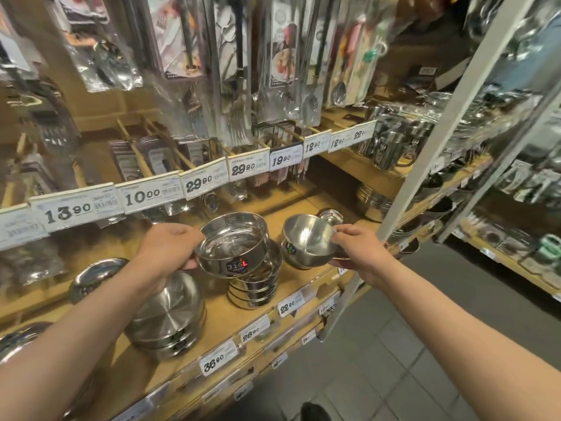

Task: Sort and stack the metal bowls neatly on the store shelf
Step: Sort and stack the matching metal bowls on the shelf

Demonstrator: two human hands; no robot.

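My left hand (168, 249) grips the left rim of a straight-sided metal bowl (232, 244) with a "316L" sticker, held tilted just above a stack of similar bowls (258, 290) on the wooden shelf (221, 311). A rounder metal bowl (306, 241) is tilted toward me on the right, and my right hand (358, 253) pinches its right rim. It sits at the shelf's front edge. Behind it a small metal dish (331, 215) shows partly.
A stack of upturned steel bowls (168, 317) stands below my left forearm, a shallow plate (97, 275) farther left. Price tags (212, 361) line the shelf fronts. Packaged cutlery (230, 71) hangs above. A white upright post (425, 165) rises at the right.
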